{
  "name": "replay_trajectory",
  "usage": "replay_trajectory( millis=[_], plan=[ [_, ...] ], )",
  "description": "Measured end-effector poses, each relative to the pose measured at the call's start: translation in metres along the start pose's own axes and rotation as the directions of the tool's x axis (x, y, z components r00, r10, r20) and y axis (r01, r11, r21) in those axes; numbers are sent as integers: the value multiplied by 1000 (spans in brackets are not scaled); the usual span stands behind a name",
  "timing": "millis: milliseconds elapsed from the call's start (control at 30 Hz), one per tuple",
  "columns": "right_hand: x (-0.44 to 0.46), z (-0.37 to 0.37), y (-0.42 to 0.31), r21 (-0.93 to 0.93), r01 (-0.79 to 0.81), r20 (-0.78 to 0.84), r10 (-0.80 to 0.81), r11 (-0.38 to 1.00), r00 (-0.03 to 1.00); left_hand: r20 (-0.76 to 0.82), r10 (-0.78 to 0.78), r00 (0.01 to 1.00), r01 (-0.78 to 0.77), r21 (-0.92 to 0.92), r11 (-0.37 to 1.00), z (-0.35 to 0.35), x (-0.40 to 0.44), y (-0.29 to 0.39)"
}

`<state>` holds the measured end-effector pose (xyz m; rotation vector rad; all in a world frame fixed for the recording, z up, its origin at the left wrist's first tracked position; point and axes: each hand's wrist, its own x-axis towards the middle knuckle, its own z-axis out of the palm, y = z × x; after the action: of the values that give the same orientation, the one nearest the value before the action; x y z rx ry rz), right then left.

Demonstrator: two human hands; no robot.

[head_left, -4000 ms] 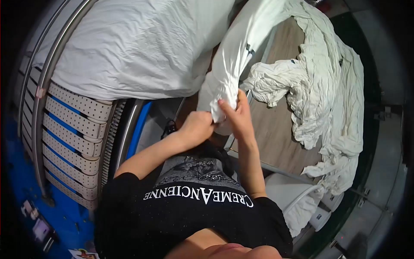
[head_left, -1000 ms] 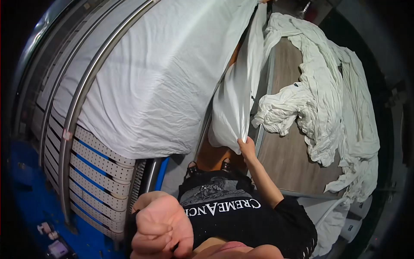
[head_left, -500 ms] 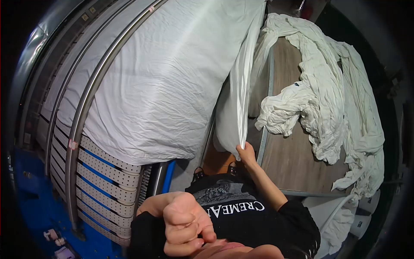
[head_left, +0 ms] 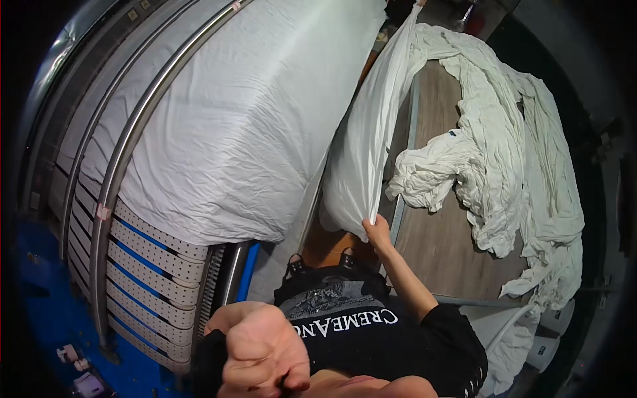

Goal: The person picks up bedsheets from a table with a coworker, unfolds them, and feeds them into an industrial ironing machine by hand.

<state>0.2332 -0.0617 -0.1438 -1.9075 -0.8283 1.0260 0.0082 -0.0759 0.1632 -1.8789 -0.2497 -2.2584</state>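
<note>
My right hand point(head_left: 377, 232) is closed on the gathered near corner of a long white sheet point(head_left: 361, 156), which stretches away toward the top of the view. At its far end another person's hand point(head_left: 420, 3) shows at the frame edge. My left hand point(head_left: 262, 351) is raised close to my chin, palm side up and fingers curled in, with nothing visible in it. Just left of the held sheet lies a broad white cloth point(head_left: 219, 126) over a machine bed. On the right, a crumpled off-white cloth point(head_left: 494, 132) winds over a wood-look tabletop point(head_left: 434, 255).
Curved metal rails point(head_left: 123, 149) and perforated slats point(head_left: 156, 285) stand at the left, above a blue surface point(head_left: 43, 265). My feet are on a brown floor patch point(head_left: 325, 245). More white cloth point(head_left: 507, 351) hangs below the table's near edge, beside white containers point(head_left: 547, 345).
Both hands were together on the sheet; my left has since come up to my chin. Since the last frame, the sheet has spread wider, its far end shifting right, and the other person's hand shows again.
</note>
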Motion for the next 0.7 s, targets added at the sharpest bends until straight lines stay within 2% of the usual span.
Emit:
replay_trajectory(
  millis=[67, 133, 233, 300, 333, 367, 433, 467, 533, 600, 633, 667, 700],
  plan=[
    [2, 7, -1, -99, 2, 8, -1, 995, 1000, 72, 55, 996, -55, 4, 998, -17, 2, -2],
    [6, 12, 1, -120, -55, 52, 61, 991, 997, 113, 68, 991, -70, 18, 997, -19, 0, -1],
    [1, 15, 5, -96, -50, 32, 53, 994, 998, 92, 66, 994, -80, 157, 984, -4, -4, -3],
    [0, 20, 11, -27, 46, 4, -46, 999, 999, -5, 78, 997, -76, 163, 984, -6, -8, -2],
    [0, 18, 20, -30, 31, 22, -30, 999, 999, -34, 81, 996, -74, 174, 982, -12, -14, 1],
    [2, 19, 26, -43, 31, 28, -30, 999, 999, -146, 185, 972, -188, -7, 982, -28, -33, 3],
    [2, 16, 31, -88, 11, 54, -6, 996, 999, -262, 272, 926, -320, -161, 934, -28, -29, 2],
    [2, 15, 32, -88, 19, 70, -13, 996, 997, -143, 189, 972, -194, -20, 981, -17, -24, 5],
    [-3, 13, 26, -95, 3, 56, 2, 995, 998, -38, 80, 996, -73, 149, 986, -12, -17, 4],
    [-6, 13, 18, -126, -17, 108, 30, 992, 994, -152, 164, 975, -170, -23, 985, -21, -25, 2],
    [-8, 18, 15, -120, 4, 115, 10, 993, 993, -143, 115, 983, -119, -20, 993, -23, -33, -1],
    [-8, 22, 15, -114, 25, 122, -11, 993, 992, 8, 61, 998, -61, 52, 997, -35, -47, -8],
    [-10, 24, 18, -129, 23, 144, -4, 991, 990, 360, -50, 932, -47, 256, 966, -59, -63, -14]
  ],
)
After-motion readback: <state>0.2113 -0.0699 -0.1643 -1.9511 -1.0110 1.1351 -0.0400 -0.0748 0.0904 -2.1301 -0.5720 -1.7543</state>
